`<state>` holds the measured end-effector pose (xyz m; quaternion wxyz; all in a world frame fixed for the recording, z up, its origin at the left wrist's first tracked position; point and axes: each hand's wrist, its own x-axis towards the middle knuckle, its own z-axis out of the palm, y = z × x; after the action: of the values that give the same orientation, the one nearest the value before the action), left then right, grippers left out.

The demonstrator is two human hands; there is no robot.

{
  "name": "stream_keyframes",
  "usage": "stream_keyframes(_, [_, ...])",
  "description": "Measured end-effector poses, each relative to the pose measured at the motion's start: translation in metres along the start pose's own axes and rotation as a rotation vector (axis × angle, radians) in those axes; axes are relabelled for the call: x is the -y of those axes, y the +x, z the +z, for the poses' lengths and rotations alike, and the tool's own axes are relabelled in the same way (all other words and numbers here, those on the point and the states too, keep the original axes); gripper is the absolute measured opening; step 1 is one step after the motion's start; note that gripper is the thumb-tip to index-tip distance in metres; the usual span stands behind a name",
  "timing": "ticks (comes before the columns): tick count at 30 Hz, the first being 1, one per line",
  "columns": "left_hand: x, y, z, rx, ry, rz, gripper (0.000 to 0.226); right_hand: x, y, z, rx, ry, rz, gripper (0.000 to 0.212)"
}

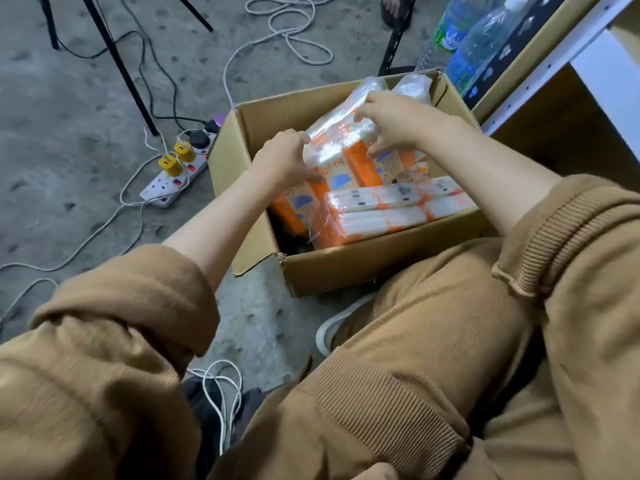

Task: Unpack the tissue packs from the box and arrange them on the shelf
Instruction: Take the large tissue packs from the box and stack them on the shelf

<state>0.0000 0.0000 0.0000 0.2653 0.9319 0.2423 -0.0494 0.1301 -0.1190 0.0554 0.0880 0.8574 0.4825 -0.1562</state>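
Observation:
An open cardboard box (346, 271) stands on the concrete floor in front of my knees. Inside it are orange and white tissue packs wrapped in clear plastic. My left hand (284, 157) grips the left edge of an upright tissue bundle (341, 143) in the middle of the box. My right hand (398, 121) grips the same bundle at its top right. A second bundle of tissue packs (391, 213) lies flat at the near side of the box. The white shelf (561, 53) runs along the upper right.
A power strip (176, 178) with yellow chargers and trailing cables lies on the floor left of the box. Black tripod legs (117, 60) stand at the upper left. Water bottles (474, 39) stand behind the box by the shelf. A person's sandalled foot (393, 8) shows at the top.

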Motion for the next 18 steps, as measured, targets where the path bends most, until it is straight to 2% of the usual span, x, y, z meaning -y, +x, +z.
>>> stream_keyframes(3, [0.002,0.008,0.001,0.088,-0.011,-0.02,0.082,-0.003,0.01,-0.001,0.066,-0.023,0.007,0.076])
stream_keyframes(7, [0.005,0.018,0.009,0.192,-0.001,-0.02,0.072,-0.003,0.022,-0.002,0.102,-0.029,-0.026,0.078])
stream_keyframes(14, [0.008,0.024,0.019,0.198,-0.053,0.0,0.087,-0.003,0.037,-0.003,0.215,-0.115,-0.035,0.092])
stream_keyframes(18, [0.0,0.02,0.025,0.18,-0.027,0.015,0.082,-0.006,0.027,0.003,0.161,-0.097,-0.05,0.087])
